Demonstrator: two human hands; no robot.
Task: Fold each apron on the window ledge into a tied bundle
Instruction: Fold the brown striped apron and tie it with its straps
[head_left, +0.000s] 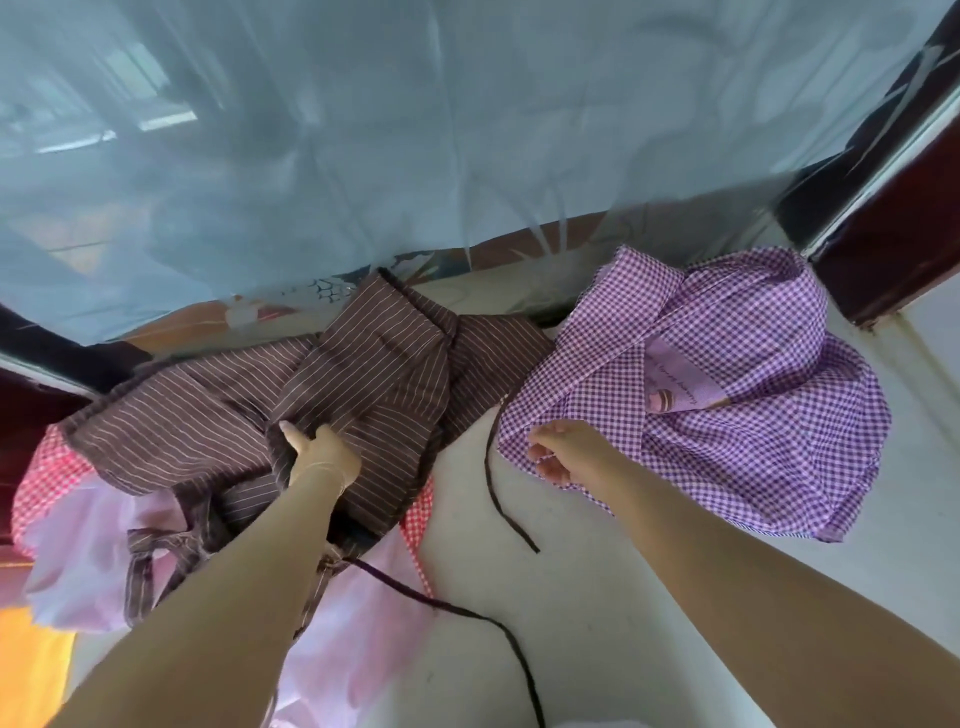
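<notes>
A brown pin-striped apron lies crumpled on the white window ledge, left of centre. My left hand pinches a fold at its near middle. Its dark ties trail loose over the ledge toward me. To the right lies a purple gingham apron, loosely heaped with a lilac label showing. My right hand grips its near-left edge. A red gingham apron and a pale pink cloth lie under the brown one at the left.
A pale blue sheer curtain hangs behind the ledge, touching the aprons' far edges. A dark red window frame stands at the right corner. An orange surface shows at the lower left.
</notes>
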